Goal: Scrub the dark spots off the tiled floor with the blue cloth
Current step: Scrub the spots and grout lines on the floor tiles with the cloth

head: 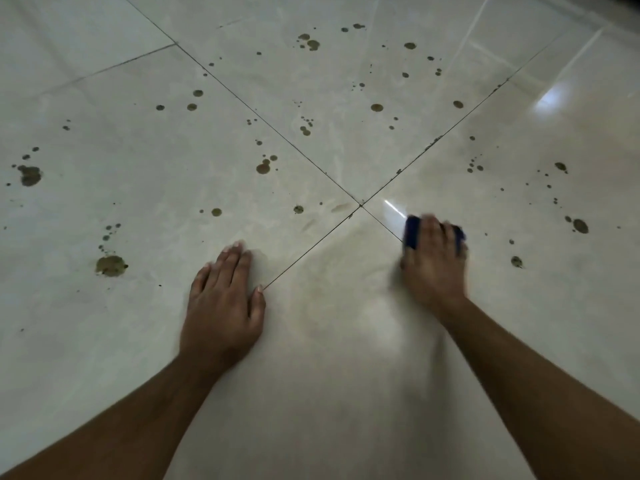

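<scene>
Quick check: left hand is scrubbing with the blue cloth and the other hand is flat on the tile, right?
Not quite. The head view shows the right hand scrubbing with the blue cloth; it is the left hand that lies flat on the tile.

No text, label, brand, number or sign can be read anywhere in the head view.
</scene>
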